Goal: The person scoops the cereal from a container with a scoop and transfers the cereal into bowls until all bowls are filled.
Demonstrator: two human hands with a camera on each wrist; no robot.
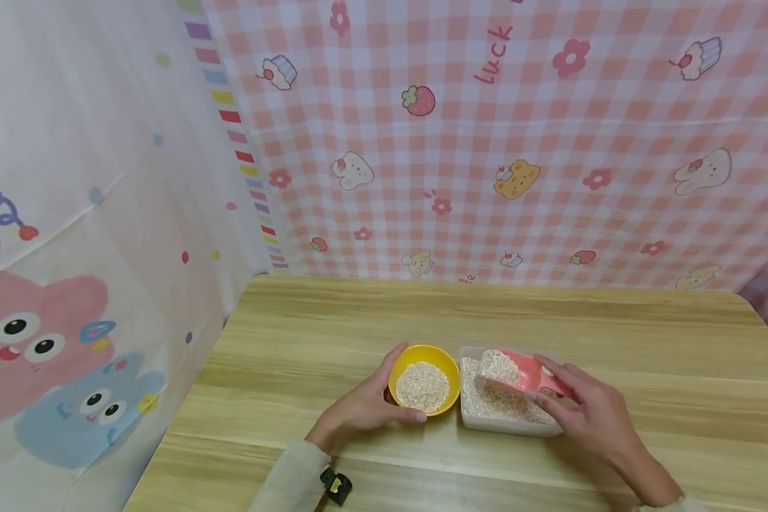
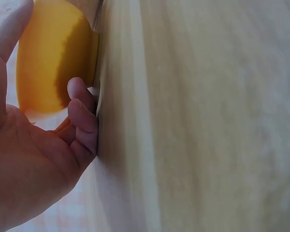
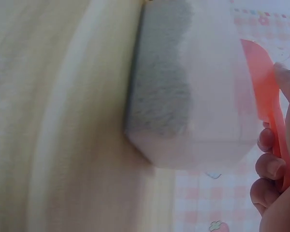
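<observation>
A white curtain [image 1: 70, 213] printed with cartoon animals is seen at the far left, and a pink checked cloth [image 1: 518, 142] with cupcakes, strawberries and the word "luck" is hung behind the pale wooden worktop [image 1: 294, 341]. A light sleeve [image 1: 288, 476] and a small black wrist device [image 1: 336, 486] are visible at the lower edge.

Left of centre, near the front edge of the worktop, a small yellow bowl [image 1: 424, 379] holding pale, flaky grain is cupped by the left hand [image 1: 361, 409]; the thumb is laid along its near rim and the fingers [image 2: 82, 116] are curled against its outer wall, as the left wrist view confirms, where the bowl's base is seen standing on the wood.

Just to the right, almost touching the bowl, a shallow translucent rectangular tub [image 1: 508, 425] of the same grain is set on the worktop. Over it, a pink scoop [image 1: 518, 373] heaped with grain [image 1: 500, 366] is held tilted, its mouth turned towards the bowl. The scoop's handle is gripped by the right hand [image 1: 592, 416], with the thumb on top and the fingers [image 3: 268, 166] curled beneath, as shown in the right wrist view, where the tub's wall and the grain inside it are blurred.
</observation>
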